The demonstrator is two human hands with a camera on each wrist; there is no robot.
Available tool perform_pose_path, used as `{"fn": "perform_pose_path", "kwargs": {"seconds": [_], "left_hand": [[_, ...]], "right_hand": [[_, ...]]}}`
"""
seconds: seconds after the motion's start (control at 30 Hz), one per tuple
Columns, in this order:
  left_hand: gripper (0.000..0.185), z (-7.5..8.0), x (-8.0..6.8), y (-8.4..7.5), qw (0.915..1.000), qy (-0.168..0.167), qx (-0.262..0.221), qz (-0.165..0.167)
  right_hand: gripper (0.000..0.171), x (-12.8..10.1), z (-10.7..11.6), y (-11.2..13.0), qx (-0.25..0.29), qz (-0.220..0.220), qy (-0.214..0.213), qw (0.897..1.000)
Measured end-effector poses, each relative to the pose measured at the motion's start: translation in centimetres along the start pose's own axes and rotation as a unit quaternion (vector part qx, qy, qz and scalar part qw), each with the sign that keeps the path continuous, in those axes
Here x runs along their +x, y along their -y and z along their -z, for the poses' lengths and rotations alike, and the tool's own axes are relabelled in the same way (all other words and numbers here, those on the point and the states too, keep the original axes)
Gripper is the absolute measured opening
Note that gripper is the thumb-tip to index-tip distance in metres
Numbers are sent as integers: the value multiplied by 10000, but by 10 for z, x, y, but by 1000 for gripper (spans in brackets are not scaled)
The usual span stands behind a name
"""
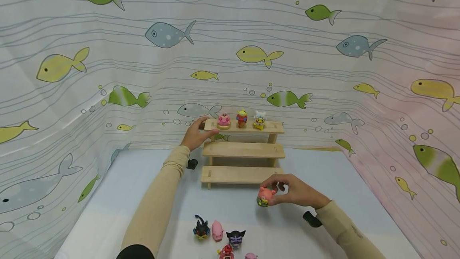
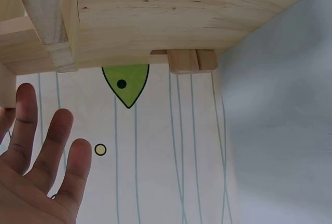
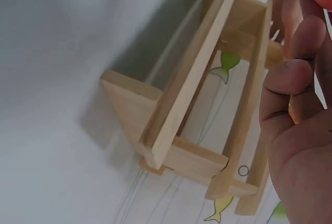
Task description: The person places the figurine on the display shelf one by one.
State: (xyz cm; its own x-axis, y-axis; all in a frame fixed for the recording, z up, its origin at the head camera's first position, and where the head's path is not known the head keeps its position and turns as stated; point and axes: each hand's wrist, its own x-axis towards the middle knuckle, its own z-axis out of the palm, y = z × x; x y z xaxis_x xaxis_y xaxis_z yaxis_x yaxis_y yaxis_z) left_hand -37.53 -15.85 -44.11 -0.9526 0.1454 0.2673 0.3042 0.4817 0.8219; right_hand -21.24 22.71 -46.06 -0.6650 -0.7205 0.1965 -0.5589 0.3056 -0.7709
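Note:
A three-tier wooden shelf (image 1: 243,150) stands on the white table. My left hand (image 1: 197,134) holds the left end of its top tier, thumb in front; in the left wrist view several fingers (image 2: 78,156) stretch out beside the wood. Before the lowest tier, my right hand (image 1: 292,192) pinches a small pink-and-green toy figure (image 1: 266,196) between thumb and fingers, above the table. In the right wrist view only part of that figure shows at the top corner. The top tier carries a pink round figure (image 1: 223,120), a red-and-blue figure (image 1: 242,119) and a white-and-yellow figure (image 1: 259,120).
Near the front edge lie a black winged figure (image 1: 202,229), a pink pig figure (image 1: 217,231), a black-and-purple figure (image 1: 235,238), a red figure (image 1: 226,252) and another pink figure (image 1: 250,256), cut by the frame. A fish-patterned cloth (image 1: 223,63) hangs behind the shelf.

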Motion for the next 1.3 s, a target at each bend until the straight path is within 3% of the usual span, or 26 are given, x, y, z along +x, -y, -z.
{"fn": "perform_pose_path", "kwargs": {"seconds": [0.2,0.53,0.7,0.97,1.3], "left_hand": [[83,0,0,1,10000,8,11,-30],[83,-1,1,3,10000,15,-19,-43],[83,0,1,4,9999,53,-93,-28],[82,0,0,4,9999,28,-99,-6],[80,0,1,4,9999,3,-63,-105]], "right_hand": [[39,17,-2,0,-108,-101,-266,9995],[39,49,-5,-4,-126,-190,-1062,9941],[40,66,-4,-3,-47,-364,-1082,9935],[41,89,3,-1,-97,-154,-1114,9936],[40,99,26,-4,-499,-260,-1295,9900]]}}
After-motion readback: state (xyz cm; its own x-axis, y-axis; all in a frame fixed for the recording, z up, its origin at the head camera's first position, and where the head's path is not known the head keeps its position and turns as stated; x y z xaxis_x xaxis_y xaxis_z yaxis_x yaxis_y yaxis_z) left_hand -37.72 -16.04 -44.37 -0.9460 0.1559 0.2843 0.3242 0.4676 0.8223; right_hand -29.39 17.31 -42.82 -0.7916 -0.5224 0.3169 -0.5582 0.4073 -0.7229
